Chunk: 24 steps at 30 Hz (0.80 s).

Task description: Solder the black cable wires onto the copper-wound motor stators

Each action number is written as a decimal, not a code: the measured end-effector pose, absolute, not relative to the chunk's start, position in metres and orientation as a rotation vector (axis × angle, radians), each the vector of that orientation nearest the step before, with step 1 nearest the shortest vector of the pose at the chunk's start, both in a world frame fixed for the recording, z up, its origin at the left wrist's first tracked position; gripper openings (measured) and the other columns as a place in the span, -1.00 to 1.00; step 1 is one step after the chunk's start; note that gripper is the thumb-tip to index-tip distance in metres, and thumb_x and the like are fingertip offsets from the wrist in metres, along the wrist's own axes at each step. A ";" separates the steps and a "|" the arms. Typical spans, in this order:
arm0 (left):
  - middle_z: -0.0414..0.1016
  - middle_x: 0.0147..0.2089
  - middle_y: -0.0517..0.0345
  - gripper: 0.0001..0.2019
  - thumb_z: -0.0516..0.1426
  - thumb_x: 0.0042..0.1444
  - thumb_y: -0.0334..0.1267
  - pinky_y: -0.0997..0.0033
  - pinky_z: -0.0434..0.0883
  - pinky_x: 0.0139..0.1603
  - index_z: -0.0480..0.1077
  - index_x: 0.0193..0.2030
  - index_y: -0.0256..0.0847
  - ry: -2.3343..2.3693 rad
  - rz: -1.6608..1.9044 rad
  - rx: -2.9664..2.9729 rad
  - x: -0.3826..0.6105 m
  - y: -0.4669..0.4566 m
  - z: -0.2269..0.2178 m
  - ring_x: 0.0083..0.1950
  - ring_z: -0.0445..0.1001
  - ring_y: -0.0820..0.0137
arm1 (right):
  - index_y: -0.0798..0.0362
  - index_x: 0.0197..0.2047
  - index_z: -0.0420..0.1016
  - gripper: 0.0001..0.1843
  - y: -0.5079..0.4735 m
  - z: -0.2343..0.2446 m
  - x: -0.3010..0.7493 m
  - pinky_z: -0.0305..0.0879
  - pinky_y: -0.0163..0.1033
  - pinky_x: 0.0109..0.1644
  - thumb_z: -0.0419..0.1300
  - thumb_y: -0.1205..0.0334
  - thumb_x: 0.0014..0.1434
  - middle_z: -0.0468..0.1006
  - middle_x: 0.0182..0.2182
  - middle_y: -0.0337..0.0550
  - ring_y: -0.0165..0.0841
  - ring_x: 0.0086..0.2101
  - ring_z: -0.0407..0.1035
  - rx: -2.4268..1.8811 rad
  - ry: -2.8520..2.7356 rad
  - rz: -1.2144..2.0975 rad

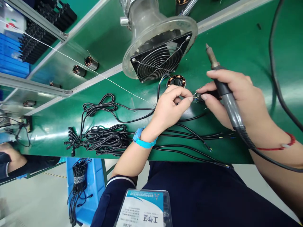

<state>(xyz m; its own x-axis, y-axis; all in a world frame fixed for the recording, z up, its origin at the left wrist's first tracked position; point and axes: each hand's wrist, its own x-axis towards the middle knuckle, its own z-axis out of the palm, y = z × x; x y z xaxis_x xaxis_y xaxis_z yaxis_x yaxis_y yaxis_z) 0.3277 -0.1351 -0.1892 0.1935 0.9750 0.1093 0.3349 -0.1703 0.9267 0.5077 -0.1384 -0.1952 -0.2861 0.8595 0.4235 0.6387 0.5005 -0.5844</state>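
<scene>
My left hand [170, 105] is closed in a pinch on thin wire ends [195, 96] just in front of a copper-wound motor stator [176, 81] on the green bench. My right hand [233, 94] grips a soldering iron [222, 85] with its tip pointing up and away, and its thumb and forefinger also pinch towards the same wire ends. The fingertips of both hands almost meet. Black cables [189, 135] run from under my hands to the left. A blue watch band [143, 142] sits on my left wrist, a red string [281, 145] on my right.
A fume extractor fan [161, 55] stands right behind the stator. Coiled black cables [101, 137] lie at the left on the green bench [236, 44]. More stators [91, 62] sit on a conveyor behind. A blue bin [91, 189] with cable bundles is below. Another person's arm [11, 157] shows at far left.
</scene>
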 end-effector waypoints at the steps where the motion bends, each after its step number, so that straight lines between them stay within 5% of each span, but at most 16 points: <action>1: 0.41 -0.31 0.22 -0.90 0.14 0.11 -0.46 0.50 0.29 -0.28 0.41 -0.41 -0.24 1.258 0.983 1.660 0.328 -0.135 -0.190 -0.31 0.30 0.54 | -0.12 0.29 0.17 -0.47 -0.139 -0.196 0.508 0.30 0.02 0.19 0.15 0.24 0.29 0.58 -0.12 -0.28 -0.29 0.06 0.38 -1.218 -2.026 0.403; 12: 0.44 -0.31 0.21 -0.89 0.13 0.11 -0.46 0.54 0.29 -0.31 0.42 -0.41 -0.26 1.344 0.919 1.684 0.330 -0.135 -0.189 -0.30 0.33 0.55 | -0.11 0.26 0.20 -0.52 -0.137 -0.197 0.514 0.30 0.08 0.11 0.12 0.11 0.29 0.56 -0.24 -0.22 -0.21 -0.09 0.44 -1.145 -2.128 0.380; 20: 0.45 -0.29 0.20 -0.90 0.14 0.14 -0.43 0.53 0.28 -0.32 0.43 -0.39 -0.25 1.365 0.952 1.712 0.333 -0.139 -0.191 -0.31 0.33 0.56 | -0.03 0.29 0.23 -0.45 -0.143 -0.193 0.511 0.28 0.15 0.22 0.21 0.20 0.26 0.58 -0.16 -0.16 -0.18 0.05 0.40 -1.192 -1.928 0.405; 24: 0.45 -0.30 0.20 -0.90 0.14 0.15 -0.43 0.52 0.29 -0.32 0.42 -0.39 -0.24 1.384 0.976 1.730 0.335 -0.139 -0.192 -0.32 0.33 0.55 | -0.14 0.27 0.32 -0.52 -0.162 -0.188 0.517 0.40 -0.03 0.14 0.17 0.24 0.30 0.58 -0.12 -0.20 -0.29 -0.08 0.50 -1.164 -1.754 0.386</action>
<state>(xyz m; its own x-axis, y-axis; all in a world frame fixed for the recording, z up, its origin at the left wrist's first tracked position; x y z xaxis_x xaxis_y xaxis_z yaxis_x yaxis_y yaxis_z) 0.3345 -0.1391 -0.1916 0.1431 0.9815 0.1272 0.4495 -0.1789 0.8752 0.5172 -0.1616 -0.1882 -0.0842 0.8377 0.5396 0.5343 0.4951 -0.6851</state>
